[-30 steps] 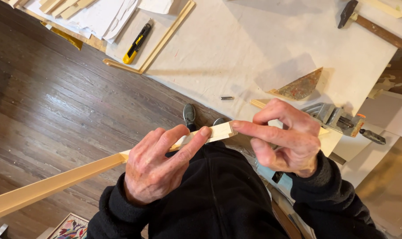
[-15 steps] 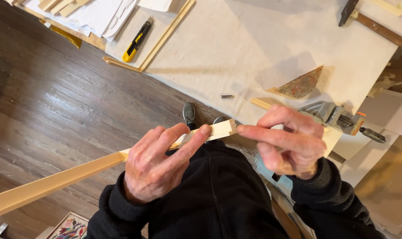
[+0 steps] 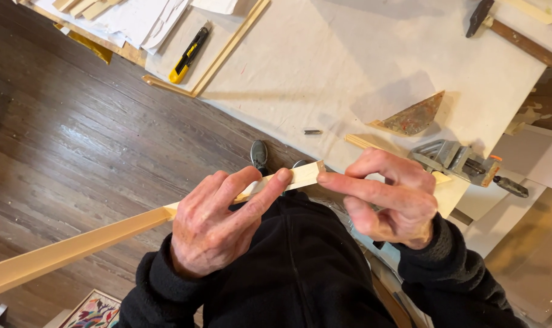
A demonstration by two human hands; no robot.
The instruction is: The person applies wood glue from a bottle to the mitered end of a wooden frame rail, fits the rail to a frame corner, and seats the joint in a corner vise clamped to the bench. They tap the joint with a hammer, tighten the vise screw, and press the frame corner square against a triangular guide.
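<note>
- Wooden strip [image 3: 93, 240]: a long, pale, flat length of wood held in the air above the dark plank floor [image 3: 75, 152], in front of the person's black sweater [image 3: 294, 267].
- Left hand [image 3: 218, 228]: lies over the strip near its upper end, fingers closed around it; the index finger stretches along the top face toward the cut end, its tip resting just short of that end.
- Right hand [image 3: 391, 203]: sits just beyond the strip's upper end, on the side away from the left hand. Its extended index fingertip touches the cut end face; the other fingers are curled in toward the palm and grip nothing visible.
- Long axis of the strip: runs diagonally, from the lower left edge of the view up and to the right. The cut end points toward the right hand and the table; the far end passes below the left hand's wrist and out of view at lower left.
- Table [image 3: 324, 67]: white-covered, beyond both hands. Just past the right hand's knuckles lies a metal clamp [image 3: 455, 159] with a second wooden piece [image 3: 373, 143] beside it, and a rusty triangular plate [image 3: 413, 116] a little further on.
- A yellow utility knife [image 3: 189, 54] rests well apart from the left hand, at the far side of the table.
</note>
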